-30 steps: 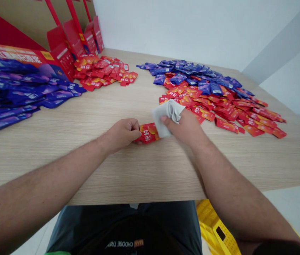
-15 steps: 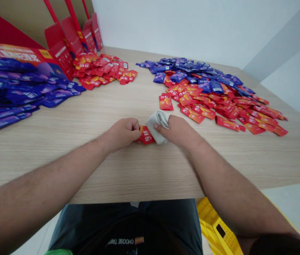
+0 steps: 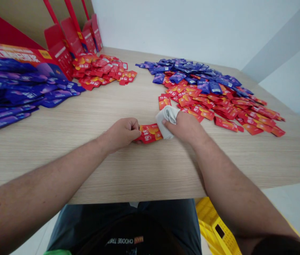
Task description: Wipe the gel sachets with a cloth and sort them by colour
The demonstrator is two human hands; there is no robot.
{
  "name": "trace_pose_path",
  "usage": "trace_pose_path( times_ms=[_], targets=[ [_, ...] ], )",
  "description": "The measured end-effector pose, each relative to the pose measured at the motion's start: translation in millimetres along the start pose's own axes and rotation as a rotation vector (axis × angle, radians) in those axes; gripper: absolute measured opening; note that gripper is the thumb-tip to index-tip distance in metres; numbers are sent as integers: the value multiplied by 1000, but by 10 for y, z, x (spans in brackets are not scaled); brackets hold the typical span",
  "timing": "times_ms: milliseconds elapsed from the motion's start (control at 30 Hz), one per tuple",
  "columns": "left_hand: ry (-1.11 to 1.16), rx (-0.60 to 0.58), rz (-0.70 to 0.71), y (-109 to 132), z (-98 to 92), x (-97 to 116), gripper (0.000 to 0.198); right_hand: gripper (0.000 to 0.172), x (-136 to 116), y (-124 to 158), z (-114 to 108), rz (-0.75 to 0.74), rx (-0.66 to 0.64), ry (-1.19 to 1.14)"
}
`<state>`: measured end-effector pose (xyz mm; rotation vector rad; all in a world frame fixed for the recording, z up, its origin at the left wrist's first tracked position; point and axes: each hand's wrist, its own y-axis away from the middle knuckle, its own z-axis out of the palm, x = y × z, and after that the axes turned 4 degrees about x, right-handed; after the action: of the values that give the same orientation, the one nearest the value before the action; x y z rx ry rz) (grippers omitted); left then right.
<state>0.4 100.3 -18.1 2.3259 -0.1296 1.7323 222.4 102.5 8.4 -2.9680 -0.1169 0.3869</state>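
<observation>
Near the front edge of the table [image 3: 86, 166], the fingers of the left hand [image 3: 122, 134] clench a red sachet [image 3: 150, 133] while those of the right hand [image 3: 183, 128] grip a white cloth [image 3: 167, 122] on it, and a hard rub could skid it into the loose pile of sachets [image 3: 226, 113].

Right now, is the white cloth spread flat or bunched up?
Bunched: the white cloth rises in crumpled folds against the right hand.

Small packing workroom, not a home: plain white walls [image 3: 192, 28] and a pale floor [image 3: 293, 209]. A wood-laminate counter [image 3: 91, 120] carries loose heaps of red sachets [image 3: 99, 69] and blue sachets [image 3: 184, 69] — red printed display cartons [image 3: 71, 33] stand at its far left — with a yellow plastic crate [image 3: 216, 226] below.
</observation>
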Motion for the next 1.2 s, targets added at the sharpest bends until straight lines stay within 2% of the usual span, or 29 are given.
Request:
trace_pose_path(
  times_ms=[33,100,200,233,300,367,433,500,600,633,700,800,900,1000,1100,1200],
  targets=[
    [21,-3,-14,4,1,6,17,40,16,-1,-17,2,49,-24],
    [35,-16,-26,9,-3,15,16,36,-26,32,-28,-90,93,-122],
    [-22,-35,0,7,-13,15,15,34,-151,100,6,-270,-20,-207],
    [-41,-32,10,6,-13,14,15,34,-165,104,15,-274,-70,-187],
    [-47,-19,9,6,-7,14,16,36,-131,78,12,-180,-118,-94],
    [0,-5,-24,10,4,21,16,39,-63,38,-15,-44,-80,-3],
    [46,5,-48,16,10,29,16,40,-41,30,-35,7,-2,-4],
    [52,-4,-41,17,5,30,15,39,-92,65,-27,-93,20,-90],
    [-46,-31,5,8,-11,22,14,36,-174,116,7,-282,-86,-170],
    [-69,-31,11,6,-13,20,14,36,-166,113,7,-277,-126,-146],
    [-59,-15,-6,4,-6,23,15,37,-96,76,-17,-167,-156,-51],
    [55,11,-72,12,17,41,16,41,4,25,-64,-30,-69,26],
    [105,-7,-76,15,24,47,18,40,-66,69,-41,-150,-35,-97],
    [50,-35,-37,3,11,24,19,37,-155,114,15,-290,-127,-169],
    [32,-13,-42,-10,6,-5,19,36,-32,40,5,-164,-175,-60],
    [59,0,-67,-5,7,-9,17,37,211,-97,-70,19,-91,10]
  ],
)
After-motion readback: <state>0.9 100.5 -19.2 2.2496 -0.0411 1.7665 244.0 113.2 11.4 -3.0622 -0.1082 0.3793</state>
